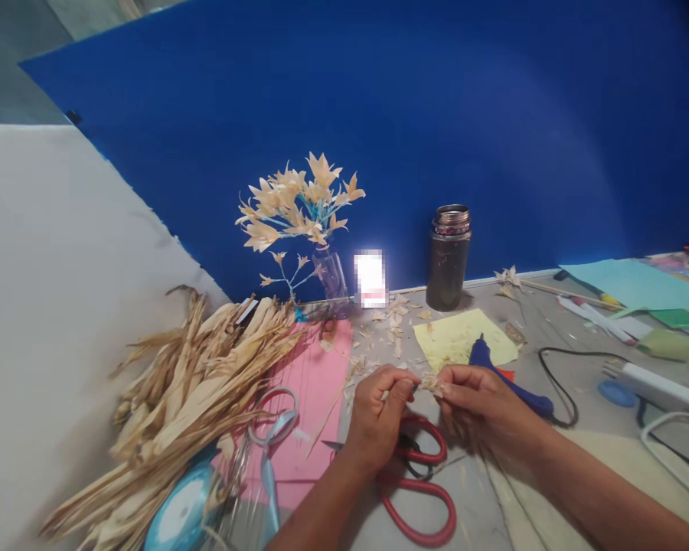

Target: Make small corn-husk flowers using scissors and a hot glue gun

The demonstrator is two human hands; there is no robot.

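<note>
My left hand (379, 413) is closed, thumb and index finger pinched at one end of a small pale dried-husk piece (430, 383). On its other side, my right hand (479, 398) is closed with its fingertips on the same piece. The piece is partly hidden by my fingers, so its exact shape is unclear. Below it lie red-handled scissors (451, 501), their blades partly under my left hand. A blue glue gun (511, 383) rests just beyond my right hand, partly on a yellow paper sheet (453, 337).
Dried corn husks (200, 398) are heaped at left, by a blue ribbon roll (177, 505) and pink paper (315, 390). Husk flowers (298, 199) stand in a clear bottle (330, 275). A dark flask (448, 264) stands behind. A power strip (660, 386) lies right.
</note>
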